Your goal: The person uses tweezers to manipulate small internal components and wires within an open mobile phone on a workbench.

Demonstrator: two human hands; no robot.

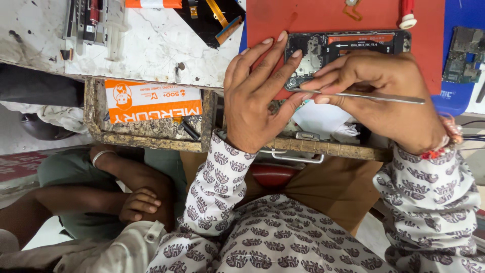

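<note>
on a red mat (303, 20) an opened phone (343, 50) is laid crosswise. its near end is steadied by the left hand (252, 101), fingers spread. a thin metal tool (374, 96), tip leftward at that end, is pinched by the right hand (384, 96).

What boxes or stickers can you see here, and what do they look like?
Orange card pack: flat rectangle with white print, lying in the open wooden drawer on the left.
Orange label strip: narrow, inside the opened phone on the red mat.
Orange-and-white packet: top edge, only partly visible.

Opened phone (348, 48) lies on the mat (303, 17) w/ both hands on its near-left end; circuit board (462, 53) to the right, open drawer (151, 114) below-left under the bench edge.
</note>
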